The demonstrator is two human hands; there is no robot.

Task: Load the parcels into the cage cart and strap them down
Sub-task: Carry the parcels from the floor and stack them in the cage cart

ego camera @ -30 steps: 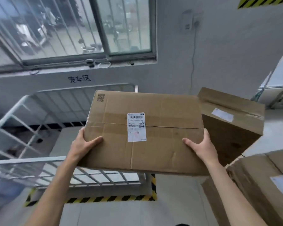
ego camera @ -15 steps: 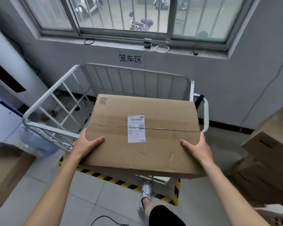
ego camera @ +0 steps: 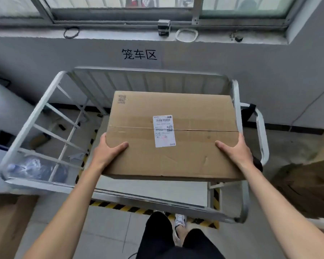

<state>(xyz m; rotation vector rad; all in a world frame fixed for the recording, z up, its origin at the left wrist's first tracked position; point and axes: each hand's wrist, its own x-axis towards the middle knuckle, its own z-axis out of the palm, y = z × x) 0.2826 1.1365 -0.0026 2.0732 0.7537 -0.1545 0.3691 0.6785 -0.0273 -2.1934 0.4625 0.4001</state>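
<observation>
The person holds one cardboard parcel (ego camera: pixel 172 135) with both hands above the cage cart (ego camera: pixel 36 116), over the right part of its floor and close to its right rail. The left hand (ego camera: pixel 107 152) grips the parcel's left edge and the right hand (ego camera: pixel 234 152) grips the right edge. Each thumb lies flat on the top face, while the other fingers go around the side and are hidden. The white label (ego camera: pixel 164 130) faces up.

I judge that the loading is only at its beginning: the parcel is not yet set down, and in the part of the cart that shows no other parcel is seen. More boxes (ego camera: pixel 307 184) wait on the right, outside the cart. The strapping is not started; a black band (ego camera: pixel 251 111) hangs at the right handle, but I cannot tell if it is the strap
</observation>
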